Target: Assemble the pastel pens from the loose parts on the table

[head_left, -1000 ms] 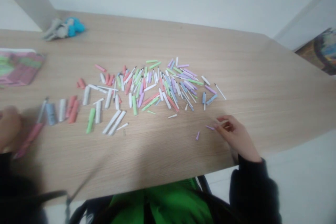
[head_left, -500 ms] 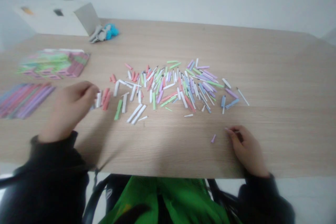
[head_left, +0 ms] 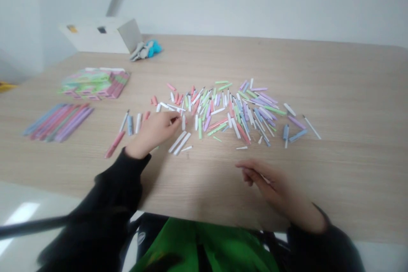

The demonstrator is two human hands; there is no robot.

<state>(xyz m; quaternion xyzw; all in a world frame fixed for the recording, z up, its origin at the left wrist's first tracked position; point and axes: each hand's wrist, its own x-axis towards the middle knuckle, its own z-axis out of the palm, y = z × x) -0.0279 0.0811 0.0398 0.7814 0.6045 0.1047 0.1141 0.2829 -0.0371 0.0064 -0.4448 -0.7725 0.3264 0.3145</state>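
Observation:
A scatter of small pen parts (head_left: 229,108) in pink, green, purple, blue and white lies across the middle of the wooden table (head_left: 350,93). My left hand (head_left: 157,129) reaches over the left edge of the scatter, fingers curled down onto white pieces (head_left: 180,141); what it grips is hidden. My right hand (head_left: 264,178) rests near the front edge, fingers curled round a thin white piece. A pink pen (head_left: 114,144) lies left of my left hand beside short blue and white tubes (head_left: 130,124).
A row of assembled pens (head_left: 59,121) lies at the left. Behind it sits a stack of pink and green packets (head_left: 94,83). A white box (head_left: 102,34) and a blue and grey bundle (head_left: 145,49) are at the far left corner.
My left hand has moved right from the table's left side to the pile's edge. My right hand has slid left along the front edge. The view has swung left.

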